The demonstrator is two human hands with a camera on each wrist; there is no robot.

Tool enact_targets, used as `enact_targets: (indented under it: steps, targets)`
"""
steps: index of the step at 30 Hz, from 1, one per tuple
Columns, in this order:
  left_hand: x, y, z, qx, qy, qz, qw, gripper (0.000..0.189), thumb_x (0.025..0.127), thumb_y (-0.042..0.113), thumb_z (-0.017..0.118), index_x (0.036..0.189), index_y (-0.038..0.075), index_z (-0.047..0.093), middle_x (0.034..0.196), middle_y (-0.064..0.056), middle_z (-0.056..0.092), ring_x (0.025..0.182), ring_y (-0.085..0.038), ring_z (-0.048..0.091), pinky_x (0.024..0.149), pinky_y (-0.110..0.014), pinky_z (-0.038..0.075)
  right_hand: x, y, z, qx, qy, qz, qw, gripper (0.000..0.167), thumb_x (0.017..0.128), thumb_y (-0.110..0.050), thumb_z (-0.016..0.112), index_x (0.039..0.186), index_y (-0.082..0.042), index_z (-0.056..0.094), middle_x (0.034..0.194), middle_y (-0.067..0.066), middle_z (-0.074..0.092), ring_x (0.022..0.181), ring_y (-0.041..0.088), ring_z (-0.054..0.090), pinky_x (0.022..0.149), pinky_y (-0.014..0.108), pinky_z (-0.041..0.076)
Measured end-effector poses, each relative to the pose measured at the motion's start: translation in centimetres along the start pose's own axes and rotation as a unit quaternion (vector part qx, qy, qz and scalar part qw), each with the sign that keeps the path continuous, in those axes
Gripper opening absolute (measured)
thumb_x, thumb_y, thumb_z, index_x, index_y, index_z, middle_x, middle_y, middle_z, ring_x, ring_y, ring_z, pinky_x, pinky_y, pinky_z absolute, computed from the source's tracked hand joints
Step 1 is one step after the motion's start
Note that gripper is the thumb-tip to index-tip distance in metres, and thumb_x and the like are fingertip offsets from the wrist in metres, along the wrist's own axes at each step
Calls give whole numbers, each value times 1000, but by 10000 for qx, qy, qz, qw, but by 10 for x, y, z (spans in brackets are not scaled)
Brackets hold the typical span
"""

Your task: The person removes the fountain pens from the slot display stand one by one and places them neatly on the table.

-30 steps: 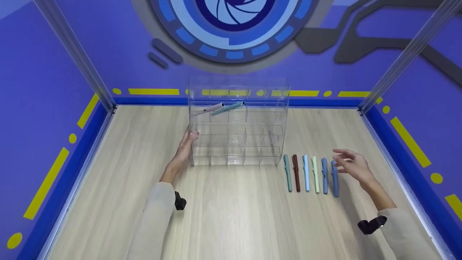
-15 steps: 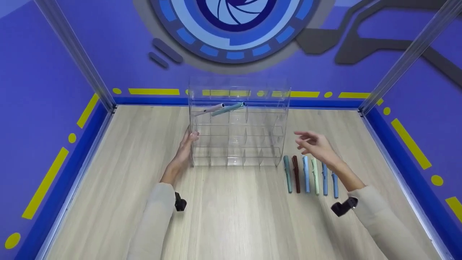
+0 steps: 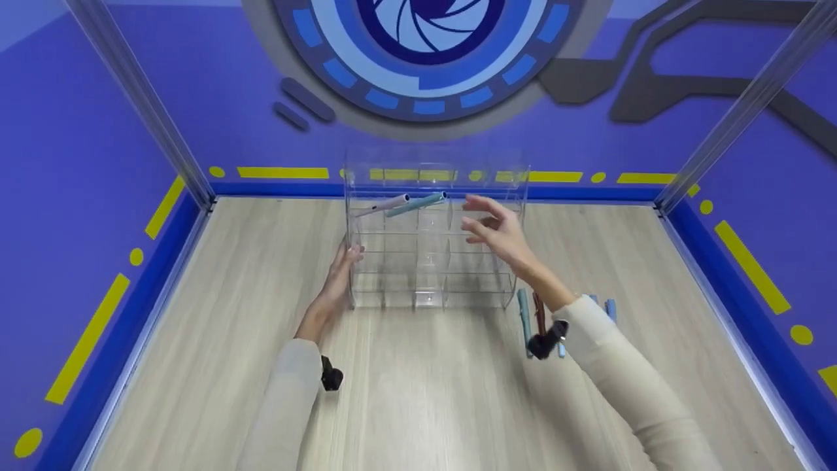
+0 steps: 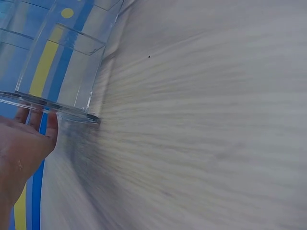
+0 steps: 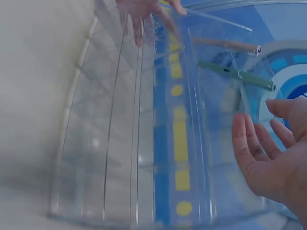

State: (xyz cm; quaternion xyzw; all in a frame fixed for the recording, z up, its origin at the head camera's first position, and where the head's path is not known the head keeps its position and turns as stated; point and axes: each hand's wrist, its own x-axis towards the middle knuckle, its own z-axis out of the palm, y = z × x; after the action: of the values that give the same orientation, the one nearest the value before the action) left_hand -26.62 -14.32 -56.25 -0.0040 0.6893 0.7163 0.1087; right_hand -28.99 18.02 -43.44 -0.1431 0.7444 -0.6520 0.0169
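A clear tiered acrylic rack (image 3: 428, 299) stands upright on the table near the back wall. My left hand (image 3: 335, 280) holds its left side, with the thumb lapping over the front edge and the fingers against the outer face in the left wrist view. Two capped pens lie slanted in an upper tier: a pale pink pen (image 3: 381, 206) and a teal pen (image 3: 416, 204). My right hand (image 3: 498, 229) hovers before the rack's upper right part, fingers apart and slightly bent, holding nothing. The right wrist view shows it beside the green-looking teal pen (image 5: 240, 76).
Several pens lie in a row right of the rack, partly hidden under my right forearm. Visible are a green pen (image 3: 524, 324), a dark red pen (image 3: 539, 309) and a blue pen (image 3: 611, 309). Patterned blue walls (image 3: 261, 144) enclose the wooden table (image 3: 418, 405).
My right hand has moved left and away from me, from beside the pen row to before the rack. My left hand stays at the rack's side. The pens have not moved.
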Motion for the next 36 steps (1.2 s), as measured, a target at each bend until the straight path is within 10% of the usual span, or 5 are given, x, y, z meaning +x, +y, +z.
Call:
enact_targets:
  steps: [7,15,36]
  targets:
    - [3,-3,-1,446,82,346,9984,65,111,46,23,164,9,16,166,-17,27,160,-37,5,126,-64,-4,30,0,47,1185,-115,298,9924,55,101,0,60,153,-3,43,143,24,55,87,12,75,79,31,64]
    - [2,-4,1,224,31,346,9991,67,110,48,26,163,8,18,168,-16,23,160,-38,-1,123,-69,-5,34,9,68,1456,66,201,9891,35,105,-5,55,139,5,55,119,10,68,78,10,75,69,26,63]
    - [3,-5,0,223,119,406,9989,64,110,45,24,162,8,20,167,-18,23,160,-38,1,124,-66,-6,-18,-10,-13,2190,1123,-344,9686,45,107,-3,46,151,0,36,127,11,55,111,15,67,102,38,57]
